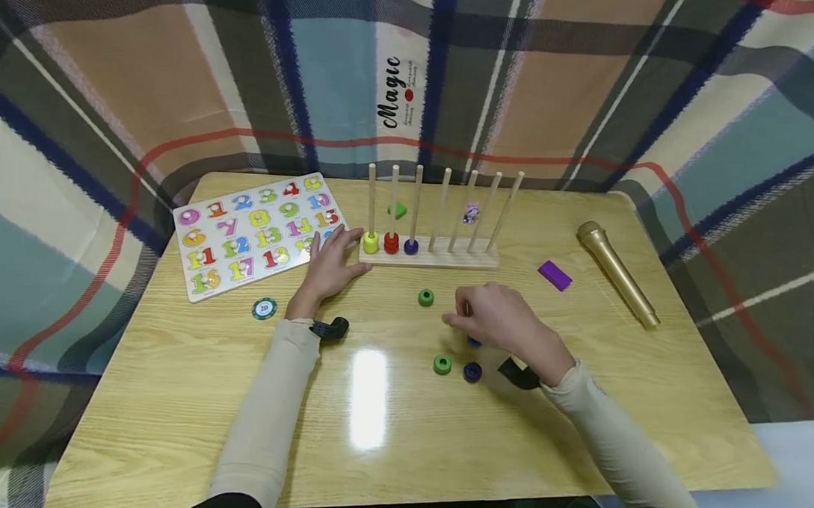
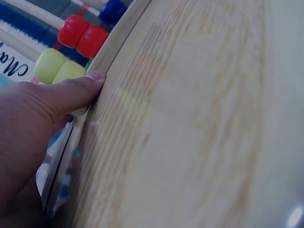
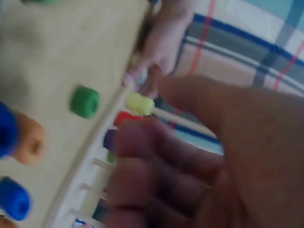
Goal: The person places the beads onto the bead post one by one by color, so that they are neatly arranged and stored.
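A wooden peg rack (image 1: 447,260) with several upright pegs stands at the table's far side. Yellow beads (image 1: 370,243), red beads (image 1: 391,244) and a dark blue bead (image 1: 411,247) sit on its three leftmost pegs. My left hand (image 1: 329,270) grips the rack's left end, thumb along the front edge of the base. In front of the rack, my right hand (image 1: 502,317) hovers with loosely bent fingers; the right wrist view shows no bead between thumb and fingertips. Below it lie a green bead (image 1: 442,364), a blue bead (image 1: 472,372) and an orange bead (image 3: 31,140).
Left of the rack lies a number puzzle board (image 1: 253,234), with a round chip (image 1: 264,309) nearby. Another green bead (image 1: 426,297) rests before the rack. To the right are a purple block (image 1: 555,275) and a gold tube (image 1: 618,275). A green piece (image 1: 398,210) lies behind the pegs.
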`<state>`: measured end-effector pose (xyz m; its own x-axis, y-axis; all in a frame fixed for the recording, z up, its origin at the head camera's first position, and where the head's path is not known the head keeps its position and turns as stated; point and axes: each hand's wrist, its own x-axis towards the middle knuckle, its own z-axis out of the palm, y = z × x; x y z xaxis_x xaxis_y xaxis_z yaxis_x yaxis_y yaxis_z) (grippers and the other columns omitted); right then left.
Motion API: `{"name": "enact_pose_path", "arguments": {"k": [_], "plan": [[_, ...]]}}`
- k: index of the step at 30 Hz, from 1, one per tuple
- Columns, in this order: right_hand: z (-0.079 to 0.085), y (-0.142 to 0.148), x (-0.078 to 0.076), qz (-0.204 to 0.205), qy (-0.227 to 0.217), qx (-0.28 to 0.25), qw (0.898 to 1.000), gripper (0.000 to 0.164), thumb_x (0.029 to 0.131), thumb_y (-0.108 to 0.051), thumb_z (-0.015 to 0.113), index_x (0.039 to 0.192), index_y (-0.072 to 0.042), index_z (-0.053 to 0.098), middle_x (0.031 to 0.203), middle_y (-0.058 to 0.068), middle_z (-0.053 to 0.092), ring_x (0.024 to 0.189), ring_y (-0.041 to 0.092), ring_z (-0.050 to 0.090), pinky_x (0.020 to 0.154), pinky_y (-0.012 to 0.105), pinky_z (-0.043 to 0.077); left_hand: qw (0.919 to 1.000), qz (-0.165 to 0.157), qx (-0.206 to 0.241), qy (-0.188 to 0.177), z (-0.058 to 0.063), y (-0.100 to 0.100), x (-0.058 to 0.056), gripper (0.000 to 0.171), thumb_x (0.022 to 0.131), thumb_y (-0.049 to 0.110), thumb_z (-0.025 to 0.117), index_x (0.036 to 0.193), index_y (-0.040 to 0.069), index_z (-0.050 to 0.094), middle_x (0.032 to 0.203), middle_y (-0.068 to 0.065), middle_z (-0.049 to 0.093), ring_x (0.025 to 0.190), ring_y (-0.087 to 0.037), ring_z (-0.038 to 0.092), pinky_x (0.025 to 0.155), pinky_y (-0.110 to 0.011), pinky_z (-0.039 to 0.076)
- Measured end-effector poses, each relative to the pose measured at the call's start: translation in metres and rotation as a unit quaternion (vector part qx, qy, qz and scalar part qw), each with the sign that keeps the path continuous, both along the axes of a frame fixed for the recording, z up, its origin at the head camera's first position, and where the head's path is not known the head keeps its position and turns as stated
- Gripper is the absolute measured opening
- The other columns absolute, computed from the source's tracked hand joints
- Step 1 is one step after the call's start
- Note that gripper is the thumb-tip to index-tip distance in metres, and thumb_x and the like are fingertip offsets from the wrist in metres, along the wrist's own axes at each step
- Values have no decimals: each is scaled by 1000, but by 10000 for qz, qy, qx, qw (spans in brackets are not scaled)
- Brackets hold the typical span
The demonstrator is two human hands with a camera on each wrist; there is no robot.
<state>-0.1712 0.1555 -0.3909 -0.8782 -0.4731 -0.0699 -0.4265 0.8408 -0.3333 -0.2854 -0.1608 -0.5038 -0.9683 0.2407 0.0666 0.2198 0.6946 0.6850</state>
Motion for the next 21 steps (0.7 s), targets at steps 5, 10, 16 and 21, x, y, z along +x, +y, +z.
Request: {"name": "enact_pose_path", "arguments": {"k": [5,10,16,21], "plan": [[-18,13,35,147,-552,631,9964,30,94,-39,82,88,-15,65,68,-7,57,58,10,50,50,28,42,10000,-52,-13,-54,2,-3,0,75,98,30,78,161,10,45,168,-12,44,166,-32,15,132,-48,-19],[-37,23,60,163,-646,739,9950,30,91,-34,85,98,-11,65,70,-7,54,60,10,48,51,27,39,9999,-95,-38,-54,3,-2,-2,75,98,33,78,162,10,45,169,-11,44,166,-32,14,132,-48,-19],[-47,22,61,15,-370,87,9993,20,95,-23,81,106,-11,70,80,-5,64,66,9,55,54,25,42,10000,-44,26,-26,3,-4,-2,75,97,30,78,161,9,46,168,-13,44,166,-33,14,132,-48,-20],[-29,20,49,-90,159,-444,9988,30,94,-20,83,119,-6,73,94,4,77,68,9,65,54,25,51,9999,-84,79,-50,2,-2,-1,74,98,30,78,161,9,46,169,-13,44,166,-32,14,132,-48,-20]]}}
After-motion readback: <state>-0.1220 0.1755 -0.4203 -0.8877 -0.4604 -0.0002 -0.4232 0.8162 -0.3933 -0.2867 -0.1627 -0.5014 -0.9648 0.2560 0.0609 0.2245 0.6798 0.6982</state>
